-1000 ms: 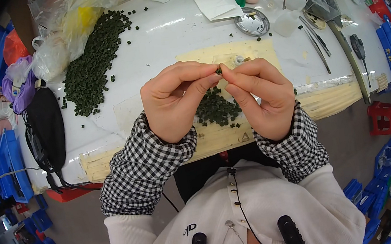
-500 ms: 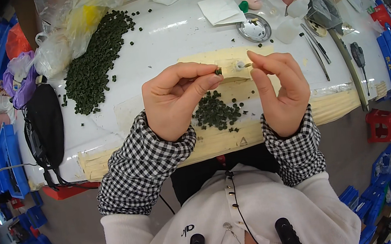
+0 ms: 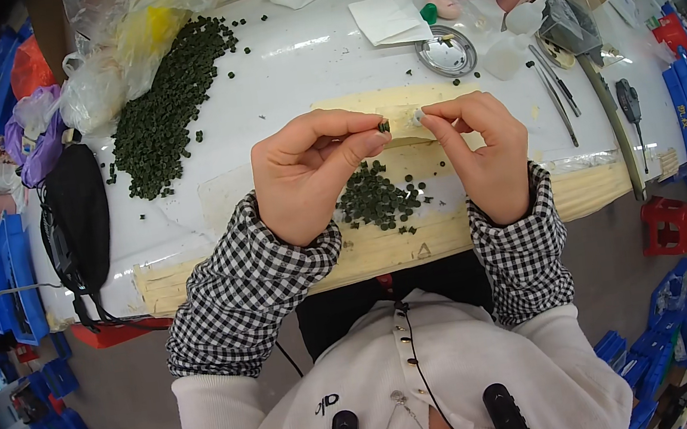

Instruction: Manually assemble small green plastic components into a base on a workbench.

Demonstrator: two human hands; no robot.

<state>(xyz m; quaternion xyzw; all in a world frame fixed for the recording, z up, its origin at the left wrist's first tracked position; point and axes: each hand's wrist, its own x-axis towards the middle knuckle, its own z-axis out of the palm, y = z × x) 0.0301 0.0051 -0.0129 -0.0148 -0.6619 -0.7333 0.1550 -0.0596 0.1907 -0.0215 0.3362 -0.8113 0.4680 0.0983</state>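
My left hand pinches a small dark green piece between thumb and fingertips. Opposite it, my right hand has thumb and index finger closed on a small whitish piece, too tiny to make out fully. A short gap separates the two pieces. Both hands hover over a yellowish block at the middle of the table. Just below the fingertips lies a small heap of similar dark green pieces.
A large pile of dark green pieces spreads at the left, beside plastic bags and a black pouch. Right of the hands lie a round metal dish, tweezers and a clear bottle. A padded edge runs along the front.
My right hand has shifted slightly left, and its thumb and index finger, apart before, have closed on the small whitish piece. The left hand keeps its pinch almost unmoved.
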